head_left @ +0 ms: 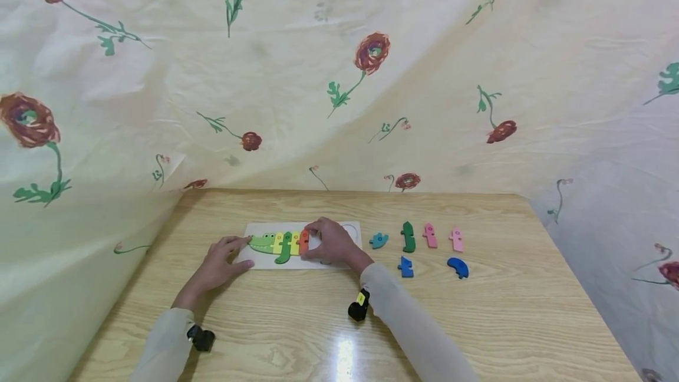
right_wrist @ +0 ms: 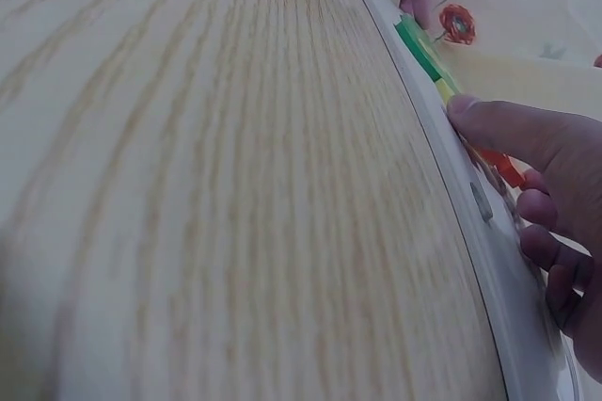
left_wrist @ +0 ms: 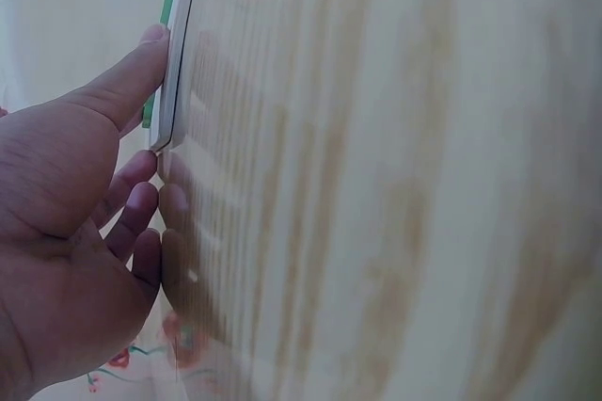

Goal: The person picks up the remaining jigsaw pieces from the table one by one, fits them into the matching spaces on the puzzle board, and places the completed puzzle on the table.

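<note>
A white puzzle board (head_left: 262, 264) lies on the table with a crocodile on it, made of a green head (head_left: 261, 243), yellow pieces and a green leg piece (head_left: 286, 248). My right hand (head_left: 336, 243) pinches an orange-red puzzle piece (head_left: 304, 241) beside the yellow one, thumb at its near end and fingers at its far end. In the right wrist view the orange piece (right_wrist: 503, 168) shows between the thumb (right_wrist: 499, 125) and fingers. My left hand (head_left: 216, 262) rests at the board's left end, with its thumb (left_wrist: 132, 81) against the board and the index fingertip near the snout.
Right of the board lie loose pieces: a light blue one (head_left: 379, 240), a dark green one (head_left: 408, 237), two pink ones (head_left: 430, 235), a blue one (head_left: 405, 267) and a curved blue one (head_left: 458, 267). Flowered cloth (head_left: 297, 75) hangs behind and beside the wooden table (head_left: 286, 323).
</note>
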Action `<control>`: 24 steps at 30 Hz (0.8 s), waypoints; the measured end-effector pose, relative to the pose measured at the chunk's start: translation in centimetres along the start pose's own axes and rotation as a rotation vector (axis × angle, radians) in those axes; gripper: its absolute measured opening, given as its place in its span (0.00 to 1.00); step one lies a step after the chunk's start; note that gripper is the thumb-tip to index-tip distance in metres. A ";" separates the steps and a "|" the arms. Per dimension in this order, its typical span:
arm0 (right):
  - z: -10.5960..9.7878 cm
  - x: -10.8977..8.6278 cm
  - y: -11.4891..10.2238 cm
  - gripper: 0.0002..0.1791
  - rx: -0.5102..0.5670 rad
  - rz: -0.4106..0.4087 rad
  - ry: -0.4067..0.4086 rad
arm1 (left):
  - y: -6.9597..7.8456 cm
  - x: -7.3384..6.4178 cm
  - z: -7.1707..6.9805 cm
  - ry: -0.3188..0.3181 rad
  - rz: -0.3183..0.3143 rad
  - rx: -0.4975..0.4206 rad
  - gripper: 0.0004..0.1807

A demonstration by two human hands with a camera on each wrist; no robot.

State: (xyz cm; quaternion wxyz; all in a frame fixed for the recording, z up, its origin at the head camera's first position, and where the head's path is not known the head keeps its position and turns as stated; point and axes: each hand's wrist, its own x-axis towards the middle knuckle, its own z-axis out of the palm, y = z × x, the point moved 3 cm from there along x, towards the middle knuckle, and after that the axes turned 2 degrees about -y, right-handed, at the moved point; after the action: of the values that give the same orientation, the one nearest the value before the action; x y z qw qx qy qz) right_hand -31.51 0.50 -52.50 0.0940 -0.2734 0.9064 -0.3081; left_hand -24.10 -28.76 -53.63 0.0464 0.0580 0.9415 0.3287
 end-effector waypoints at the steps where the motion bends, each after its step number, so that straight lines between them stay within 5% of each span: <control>1: 0.0 0.0 0.0 0.38 0.002 0.003 -0.001 | 0.0 0.0 0.0 -0.001 0.000 0.001 0.36; 24: -0.2 0.1 0.3 0.39 -0.002 0.003 -0.049 | 0.0 0.1 -0.2 -0.024 -0.029 -0.027 0.37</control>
State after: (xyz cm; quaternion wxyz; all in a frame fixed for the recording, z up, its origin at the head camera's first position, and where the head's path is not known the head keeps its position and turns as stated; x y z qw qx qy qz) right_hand -31.83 0.72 -52.54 0.1163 -0.2795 0.9046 -0.3002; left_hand -24.25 -28.82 -53.49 0.0635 0.0477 0.9371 0.3400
